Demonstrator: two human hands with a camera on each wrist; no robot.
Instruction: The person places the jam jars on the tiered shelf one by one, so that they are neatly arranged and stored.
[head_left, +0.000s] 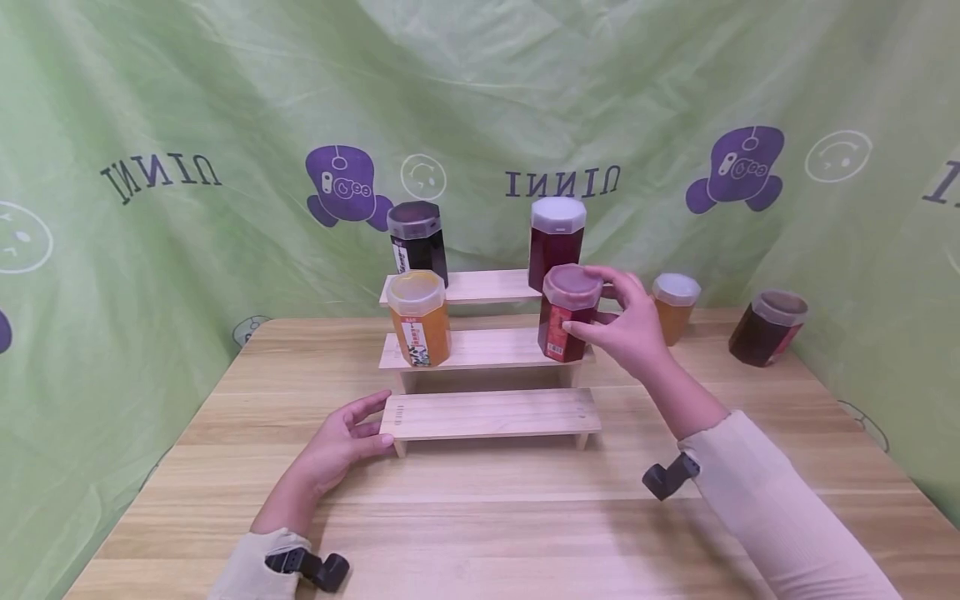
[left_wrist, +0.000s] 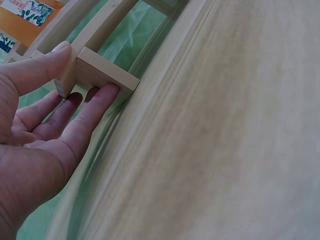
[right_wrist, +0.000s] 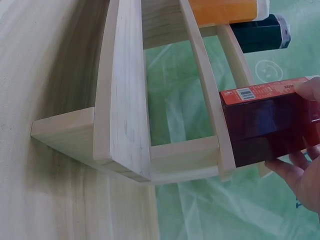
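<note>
My right hand (head_left: 630, 325) grips a dark red jar (right_wrist: 270, 120) with a pinkish lid, thumb on its red label and fingers round the far side. The jar's base meets the right end of the middle step of a three-step wooden stand (head_left: 491, 414). At the stand's lower left end, my left hand (head_left: 345, 442) holds the bottom step, thumb at the front corner and fingers along the side leg (left_wrist: 102, 70). An orange jar (head_left: 422, 329) stands on the middle step's left end. The top step bears a black jar (head_left: 423, 242) and a white-lidded dark red jar (head_left: 553, 250).
Right of the stand, on the wood-grain table (head_left: 525, 533), are an amber jar (head_left: 675, 317) with a white lid, partly behind my right hand, and a tilted-looking dark jar (head_left: 765, 329). A green printed cloth (head_left: 465, 100) hangs behind the table and along its sides.
</note>
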